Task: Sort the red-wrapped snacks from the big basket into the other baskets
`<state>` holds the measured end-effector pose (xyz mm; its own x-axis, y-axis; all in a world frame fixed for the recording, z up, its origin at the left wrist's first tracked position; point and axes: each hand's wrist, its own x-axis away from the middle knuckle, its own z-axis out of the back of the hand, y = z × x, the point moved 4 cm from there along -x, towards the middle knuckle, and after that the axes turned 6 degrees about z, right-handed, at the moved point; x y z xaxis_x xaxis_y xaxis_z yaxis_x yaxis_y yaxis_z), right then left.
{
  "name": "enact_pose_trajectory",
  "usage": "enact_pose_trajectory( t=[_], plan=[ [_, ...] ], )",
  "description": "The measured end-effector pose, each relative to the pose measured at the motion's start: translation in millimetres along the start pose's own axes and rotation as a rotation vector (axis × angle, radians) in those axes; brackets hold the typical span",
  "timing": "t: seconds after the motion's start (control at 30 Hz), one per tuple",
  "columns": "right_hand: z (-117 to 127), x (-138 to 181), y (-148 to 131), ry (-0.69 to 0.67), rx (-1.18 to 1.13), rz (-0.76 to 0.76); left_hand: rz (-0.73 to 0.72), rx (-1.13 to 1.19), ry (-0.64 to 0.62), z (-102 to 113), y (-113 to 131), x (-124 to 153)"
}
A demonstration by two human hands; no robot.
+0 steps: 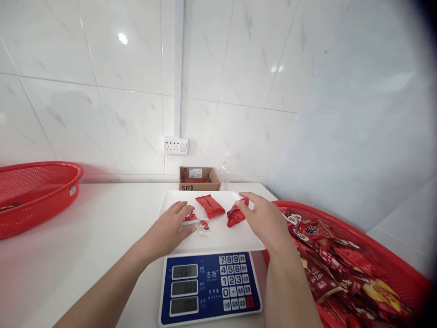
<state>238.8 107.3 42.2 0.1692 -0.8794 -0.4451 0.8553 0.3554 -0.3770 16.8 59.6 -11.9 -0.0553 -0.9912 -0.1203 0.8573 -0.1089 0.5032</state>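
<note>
My left hand (172, 228) is over the left side of the white scale tray (218, 239), fingers and thumb around a small red-and-white packet (190, 216). Just right of my thumb lies a small white-and-red sachet (204, 227). A flat red packet (210, 206) rests in the tray between my hands. On the right, my right hand (264, 216) has its thumb and fingers closed on a crumpled dark-red packet (236, 215). Below the tray, the digital scale's blue panel (210, 289) shows three displays and a keypad.
A red plastic basket (351, 230) full of snack packets stands at the right, close to my right forearm. Another red basket (51, 200) is at the left. Against the tiled wall are a cardboard box (205, 186) and a clear plastic bottle (224, 173), below a wall socket (176, 146).
</note>
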Motion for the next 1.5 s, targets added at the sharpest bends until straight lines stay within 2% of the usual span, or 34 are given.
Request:
enact_pose_trajectory(
  t=[0.13, 0.37, 0.6, 0.83, 1.07, 1.2, 1.3, 1.4, 1.5],
  plan=[
    [5.4, 0.0, 3.8, 0.109, -0.044, 0.003, -0.017, -0.039, -0.092, -9.7, 3.7, -8.4],
    [-0.1, 1.2, -1.0, 0.023, -0.134, 0.037, -0.046, -0.145, -0.237, -18.4, 24.0, -31.9],
    [4.2, 5.4, -8.0, -0.004, -0.351, 0.089, -0.120, -0.326, -0.276, -27.1, 39.9, -55.6],
    [21.3, 9.7, -9.0, 0.108, -0.585, 0.100, -0.203, -0.370, -0.098, -32.4, 37.6, -64.5],
    [29.3, 12.1, -3.6, 0.233, -0.741, 0.079, -0.135, -0.202, -0.003, -28.7, 38.3, -66.5],
    [31.5, 13.4, -4.1, 0.244, -0.783, 0.096, -0.166, -0.169, 0.024, -19.9, 38.4, -65.3],
    [34.5, 14.8, -3.7, 0.246, -0.795, 0.095, -0.133, -0.241, 0.014, -3.8, 34.6, -56.7],
    [38.3, 16.3, -2.7, 0.255, -0.794, 0.100, -0.072, -0.345, 0.024, 24.0, 21.6, -38.5],
    [41.1, 17.6, -3.0, 0.264, -0.807, 0.106, 0.026, -0.453, 0.059, 57.9, -8.5, -11.2]
  ],
)
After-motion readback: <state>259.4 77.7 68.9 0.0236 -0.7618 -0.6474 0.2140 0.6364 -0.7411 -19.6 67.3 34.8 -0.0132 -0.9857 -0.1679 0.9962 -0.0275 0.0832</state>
